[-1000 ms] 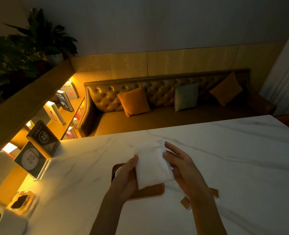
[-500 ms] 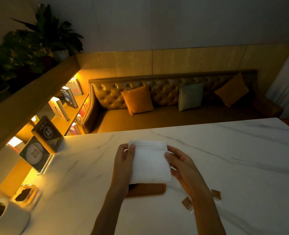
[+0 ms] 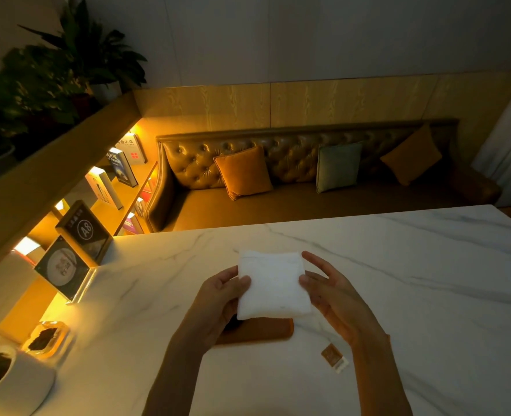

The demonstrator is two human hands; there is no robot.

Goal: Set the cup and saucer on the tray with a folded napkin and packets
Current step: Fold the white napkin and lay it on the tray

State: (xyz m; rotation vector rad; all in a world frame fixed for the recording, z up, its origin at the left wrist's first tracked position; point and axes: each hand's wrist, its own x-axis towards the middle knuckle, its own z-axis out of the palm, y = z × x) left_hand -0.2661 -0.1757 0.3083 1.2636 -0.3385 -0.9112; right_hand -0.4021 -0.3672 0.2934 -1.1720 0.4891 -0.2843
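Note:
A white folded napkin [image 3: 272, 285] is held flat above the marble table, pinched at both side edges. My left hand [image 3: 218, 298] grips its left edge with thumb on top. My right hand [image 3: 332, 292] holds the right edge, its fingers spread loosely. Under the napkin lies a brown tray [image 3: 260, 331]; only its near strip shows. The cup and saucer are hidden behind the napkin and my left hand. A brown packet [image 3: 334, 357] lies on the table just right of my right wrist.
An acrylic sign holder [image 3: 68, 271] and an A8 table card [image 3: 84, 229] stand at the table's left edge. A small glass dish [image 3: 45, 339] and a white pot [image 3: 8, 382] sit at the near left. A leather sofa [image 3: 308, 187] runs behind the table.
The napkin has turned from tilted to square and risen slightly away from me. My left thumb has moved from the lower left corner onto its left edge.

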